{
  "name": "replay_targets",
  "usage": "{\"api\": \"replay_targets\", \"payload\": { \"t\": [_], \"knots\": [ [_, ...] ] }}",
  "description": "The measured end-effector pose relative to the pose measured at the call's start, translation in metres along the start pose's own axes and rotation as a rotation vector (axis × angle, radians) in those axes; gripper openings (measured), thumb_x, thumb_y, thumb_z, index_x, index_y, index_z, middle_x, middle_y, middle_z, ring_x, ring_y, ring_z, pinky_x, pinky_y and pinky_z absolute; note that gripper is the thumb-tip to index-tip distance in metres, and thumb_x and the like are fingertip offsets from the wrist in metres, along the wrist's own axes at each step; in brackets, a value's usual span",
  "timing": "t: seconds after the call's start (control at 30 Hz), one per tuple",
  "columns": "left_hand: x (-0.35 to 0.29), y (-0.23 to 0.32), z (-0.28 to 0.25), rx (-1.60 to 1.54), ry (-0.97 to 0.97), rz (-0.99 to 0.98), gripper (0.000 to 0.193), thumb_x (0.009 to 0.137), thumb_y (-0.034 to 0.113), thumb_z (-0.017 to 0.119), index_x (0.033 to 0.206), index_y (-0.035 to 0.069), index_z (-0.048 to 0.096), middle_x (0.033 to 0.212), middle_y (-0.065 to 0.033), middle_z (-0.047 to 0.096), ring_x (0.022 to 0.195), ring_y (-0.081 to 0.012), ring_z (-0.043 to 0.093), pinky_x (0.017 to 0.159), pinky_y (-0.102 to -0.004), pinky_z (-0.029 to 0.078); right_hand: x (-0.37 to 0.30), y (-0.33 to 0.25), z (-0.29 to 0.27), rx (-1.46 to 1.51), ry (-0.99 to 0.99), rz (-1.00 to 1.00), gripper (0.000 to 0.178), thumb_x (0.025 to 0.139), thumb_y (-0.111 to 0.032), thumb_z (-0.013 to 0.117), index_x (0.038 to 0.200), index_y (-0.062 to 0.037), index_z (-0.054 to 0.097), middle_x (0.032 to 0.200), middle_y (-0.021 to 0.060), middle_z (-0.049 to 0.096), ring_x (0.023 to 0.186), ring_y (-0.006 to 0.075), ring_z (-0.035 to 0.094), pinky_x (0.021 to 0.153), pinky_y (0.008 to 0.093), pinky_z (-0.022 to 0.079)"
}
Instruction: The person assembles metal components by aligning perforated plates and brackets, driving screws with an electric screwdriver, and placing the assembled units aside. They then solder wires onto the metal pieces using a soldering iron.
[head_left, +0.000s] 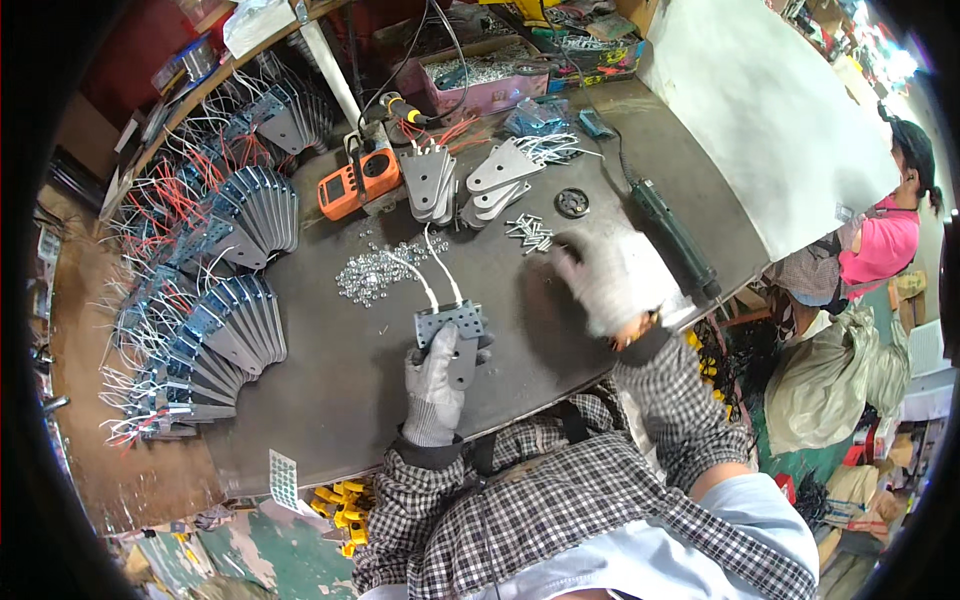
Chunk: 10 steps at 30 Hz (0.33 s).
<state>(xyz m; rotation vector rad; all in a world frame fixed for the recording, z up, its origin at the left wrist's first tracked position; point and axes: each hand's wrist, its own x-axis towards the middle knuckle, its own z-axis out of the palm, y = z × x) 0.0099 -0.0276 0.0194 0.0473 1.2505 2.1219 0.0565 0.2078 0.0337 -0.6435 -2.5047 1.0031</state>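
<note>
My left hand (434, 385), in a pale grey glove, grips a flat grey metal plate (462, 366). Its thumb presses on the blue-grey perforated piece (447, 322) at the plate's far end, from which two white wires (431, 284) run away from me. To the right, my right hand (618, 280), gloved too, is over the table just beside a small pile of screws (530, 233). Motion smears its fingers, so what they hold, if anything, cannot be made out. Many small shiny nuts or washers (375, 275) lie scattered beyond my left hand.
Fanned rows of similar wired plates (250, 215) line the left side. Two stacks of plates (430, 185) stand beside an orange meter (360, 185). A dark corded screwdriver (672, 232) lies right, near a round black part (572, 203). A pink parts box (487, 75) sits behind.
</note>
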Motion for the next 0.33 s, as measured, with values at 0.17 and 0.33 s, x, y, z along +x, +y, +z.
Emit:
{"api": "replay_targets", "payload": {
  "t": [0.17, 0.33],
  "knots": [
    [0.006, 0.002, 0.01, -0.036, -0.021, 0.026, 0.036, 0.097, 0.022, 0.055, 0.126, 0.0, 0.055, 0.107, -0.0129, 0.065, 0.087, -0.0217, 0.066, 0.069, -0.0315, 0.058, 0.038, 0.011, 0.012, -0.6, -0.08, -0.024, 0.012, 0.086, -0.013, 0.058, 0.092, -0.0043, 0.064, 0.089, 0.0172, 0.068, 0.088, 0.0338, 0.067, 0.075, 0.0429, 0.054],
    [0.006, 0.004, 0.006, 0.038, 0.1, -0.026, 0.036, 0.094, 0.024, 0.062, 0.122, 0.003, 0.059, 0.103, -0.0123, 0.067, 0.085, -0.0209, 0.068, 0.065, -0.0313, 0.059, 0.039, -0.003, 0.008, -0.723, -0.319, -0.025, 0.015, 0.084, -0.01, 0.059, 0.097, -0.0051, 0.064, 0.087, 0.0154, 0.069, 0.087, 0.0339, 0.069, 0.077, 0.0435, 0.055]
  ]
}}
